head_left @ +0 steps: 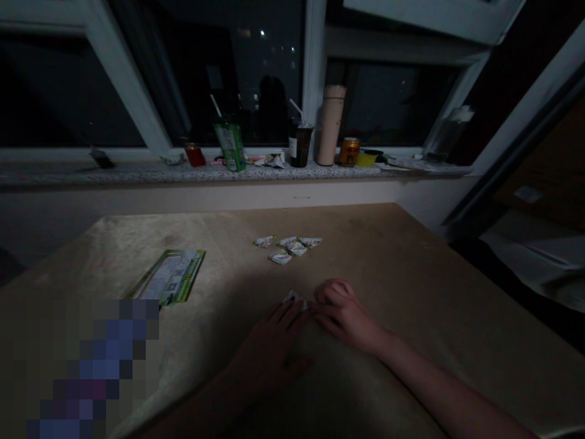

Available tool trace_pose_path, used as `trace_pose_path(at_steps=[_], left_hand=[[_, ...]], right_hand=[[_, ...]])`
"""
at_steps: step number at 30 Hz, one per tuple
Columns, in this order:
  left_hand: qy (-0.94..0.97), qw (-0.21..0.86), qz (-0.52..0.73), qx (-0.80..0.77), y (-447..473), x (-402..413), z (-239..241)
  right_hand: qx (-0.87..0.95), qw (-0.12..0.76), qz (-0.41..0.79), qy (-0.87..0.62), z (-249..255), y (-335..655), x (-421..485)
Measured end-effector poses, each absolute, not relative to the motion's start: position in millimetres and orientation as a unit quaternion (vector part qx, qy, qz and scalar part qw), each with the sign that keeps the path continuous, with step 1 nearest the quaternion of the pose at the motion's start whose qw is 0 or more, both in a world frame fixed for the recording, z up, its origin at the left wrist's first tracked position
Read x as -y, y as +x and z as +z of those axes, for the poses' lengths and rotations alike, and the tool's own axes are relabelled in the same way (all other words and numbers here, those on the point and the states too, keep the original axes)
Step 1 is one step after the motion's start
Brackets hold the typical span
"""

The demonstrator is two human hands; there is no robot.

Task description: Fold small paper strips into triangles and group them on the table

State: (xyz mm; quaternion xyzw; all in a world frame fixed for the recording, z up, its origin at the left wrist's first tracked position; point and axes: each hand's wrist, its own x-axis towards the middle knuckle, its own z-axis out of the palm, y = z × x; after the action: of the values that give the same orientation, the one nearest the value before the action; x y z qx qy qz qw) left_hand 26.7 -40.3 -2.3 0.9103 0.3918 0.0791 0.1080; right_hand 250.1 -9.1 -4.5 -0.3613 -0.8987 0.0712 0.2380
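A small folded piece of printed paper (296,297) lies on the table in front of me. My left hand (269,347) rests palm down, its fingers stretched flat over the near side of that piece and hiding part of it. My right hand (345,314) is at the piece's right end, fingers curled in and tips closed at its edge; the exact grip is too dark to make out. Farther off, several similar folded paper pieces (297,249) form a loose group, some touching or overlapping.
On the brown table (388,256), a green-and-white printed card (176,274) lies to the left, beside a pixelated area. Along the stone windowsill (274,175) stand a green cup (231,145), a dark cup (300,146), a pinkish bottle (331,125) and an orange can (350,151).
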Motion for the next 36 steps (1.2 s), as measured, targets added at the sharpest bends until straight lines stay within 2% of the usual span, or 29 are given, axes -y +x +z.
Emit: trace_pose_path(at_steps=[19, 36], left_hand=[[0.907, 0.120, 0.050, -0.400, 30.2, 41.4, 4.4], [0.911, 0.122, 0.081, -0.386, 27.5, 40.8, -1.7]], right_hand=[[0.910, 0.228, 0.036, -0.343, -9.0, 251.8, 11.9], [0.912, 0.223, 0.023, -0.344, -6.2, 251.4, 13.6]])
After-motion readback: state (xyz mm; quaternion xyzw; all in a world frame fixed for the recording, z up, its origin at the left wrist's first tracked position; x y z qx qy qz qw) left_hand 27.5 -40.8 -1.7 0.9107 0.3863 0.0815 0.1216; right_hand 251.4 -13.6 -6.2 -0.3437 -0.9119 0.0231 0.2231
